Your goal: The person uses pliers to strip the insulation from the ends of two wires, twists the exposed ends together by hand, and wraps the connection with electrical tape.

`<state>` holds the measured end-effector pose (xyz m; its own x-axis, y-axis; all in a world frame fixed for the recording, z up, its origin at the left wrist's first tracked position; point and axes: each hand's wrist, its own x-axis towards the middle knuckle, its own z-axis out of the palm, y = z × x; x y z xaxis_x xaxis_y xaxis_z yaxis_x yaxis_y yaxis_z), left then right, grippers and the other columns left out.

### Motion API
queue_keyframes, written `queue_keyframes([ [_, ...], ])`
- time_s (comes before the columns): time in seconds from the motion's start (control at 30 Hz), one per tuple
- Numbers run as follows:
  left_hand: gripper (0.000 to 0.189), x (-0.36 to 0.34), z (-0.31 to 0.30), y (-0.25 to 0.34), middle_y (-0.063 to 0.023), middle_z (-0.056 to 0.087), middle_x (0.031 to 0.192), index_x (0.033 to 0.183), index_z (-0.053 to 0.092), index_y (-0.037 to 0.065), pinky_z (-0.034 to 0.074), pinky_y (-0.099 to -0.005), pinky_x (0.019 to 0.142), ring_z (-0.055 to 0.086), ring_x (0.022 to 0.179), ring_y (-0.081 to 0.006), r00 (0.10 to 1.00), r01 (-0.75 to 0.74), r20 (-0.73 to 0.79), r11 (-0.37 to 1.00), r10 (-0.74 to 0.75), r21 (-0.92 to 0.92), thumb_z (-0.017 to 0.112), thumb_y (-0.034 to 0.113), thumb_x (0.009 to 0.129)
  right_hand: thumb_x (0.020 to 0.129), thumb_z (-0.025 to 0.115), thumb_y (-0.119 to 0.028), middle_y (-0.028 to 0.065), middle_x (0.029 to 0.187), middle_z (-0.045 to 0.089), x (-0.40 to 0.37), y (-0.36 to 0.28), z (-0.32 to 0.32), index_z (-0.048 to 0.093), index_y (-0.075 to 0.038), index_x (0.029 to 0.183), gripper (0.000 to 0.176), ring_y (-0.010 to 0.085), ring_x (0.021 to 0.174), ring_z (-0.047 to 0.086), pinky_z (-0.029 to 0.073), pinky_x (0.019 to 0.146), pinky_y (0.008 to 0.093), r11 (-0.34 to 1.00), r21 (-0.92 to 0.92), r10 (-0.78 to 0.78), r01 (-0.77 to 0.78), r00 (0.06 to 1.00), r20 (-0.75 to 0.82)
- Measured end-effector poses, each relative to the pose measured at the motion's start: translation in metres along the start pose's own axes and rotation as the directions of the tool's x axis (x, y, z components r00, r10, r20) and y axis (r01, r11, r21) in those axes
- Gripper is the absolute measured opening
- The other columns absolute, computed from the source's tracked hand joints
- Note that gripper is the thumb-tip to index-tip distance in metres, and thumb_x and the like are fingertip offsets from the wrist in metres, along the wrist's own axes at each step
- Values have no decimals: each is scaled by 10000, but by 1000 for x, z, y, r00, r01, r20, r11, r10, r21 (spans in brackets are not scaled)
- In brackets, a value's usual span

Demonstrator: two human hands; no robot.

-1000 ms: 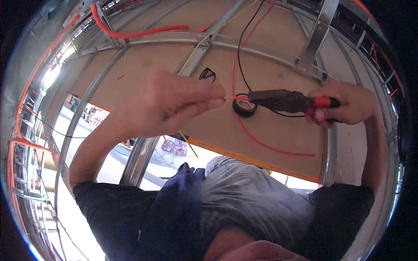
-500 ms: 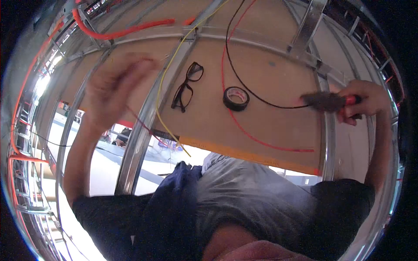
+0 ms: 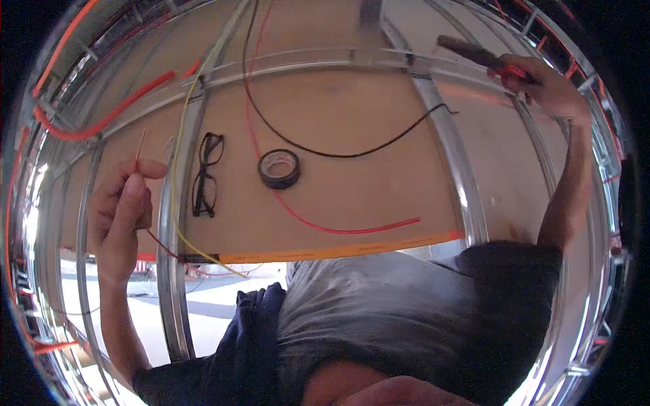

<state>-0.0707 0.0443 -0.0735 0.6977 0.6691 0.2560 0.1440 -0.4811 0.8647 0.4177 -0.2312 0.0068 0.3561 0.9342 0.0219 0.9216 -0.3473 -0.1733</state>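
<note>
Here, the left hand's thumb [image 3: 134, 194] and forefinger are pinched together on a thin wire [image 3: 141, 147], whose pale, coppery end sticks up above the fingertips. From below the same left hand [image 3: 116, 215], a dark red wire [image 3: 164, 247] slants down and away; whether it is one piece with the pinched end, I cannot tell. The right hand [image 3: 546, 86], well apart and higher in view, has its fingers wrapped around the red handles of the pliers [image 3: 474, 54], whose dark nose points away from those fingers, toward the left hand's side; whether the nose is open or closed is too blurred to tell. Just beside the left fingertips, on their right, a metal stud [image 3: 177, 308] runs past, with a yellow wire [image 3: 175, 172] curving down along it. Next out from those fingers lie the black-framed glasses [image 3: 206, 177], open on the brown board [image 3: 365, 189], then a roll of black tape [image 3: 294, 177]. Past the tape, a brighter red wire [image 3: 325, 229] bends round and ends between the two hands, lower than both. Above it, a black wire [image 3: 325, 155] sweeps toward the right hand's side, its tip over another metal stud [image 3: 467, 183], below and left of the right fingers.
</note>
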Motion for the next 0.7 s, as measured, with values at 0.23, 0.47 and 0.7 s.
queue_keyframes([
  [0.23,286,14,25,7,102,376,644,1133,598,21,200,-200,499,297,545,-3,997,43,78,983,-30,-176,482,264,1038,989,552,-184,90,1079,696,-7,43,14,631,-80,1212,258,236,1004,637,487,919,388,929,-335,88,-160,971,-221],
  [0.47,304,21,64,20,71,409,711,1160,602,3,255,-195,540,340,594,-10,982,65,191,954,-8,-294,495,261,1040,969,613,-331,-2,937,672,-1,-27,17,633,-56,1143,325,111,778,606,506,711,282,965,264,-21,2,997,70],
  [0.7,289,23,81,15,34,512,767,1162,587,74,308,-186,528,404,605,-36,944,123,330,954,-27,-274,498,318,1034,826,789,-323,-21,826,660,-8,-128,66,667,-72,946,304,81,702,598,491,621,255,715,695,-374,76,881,288],
])
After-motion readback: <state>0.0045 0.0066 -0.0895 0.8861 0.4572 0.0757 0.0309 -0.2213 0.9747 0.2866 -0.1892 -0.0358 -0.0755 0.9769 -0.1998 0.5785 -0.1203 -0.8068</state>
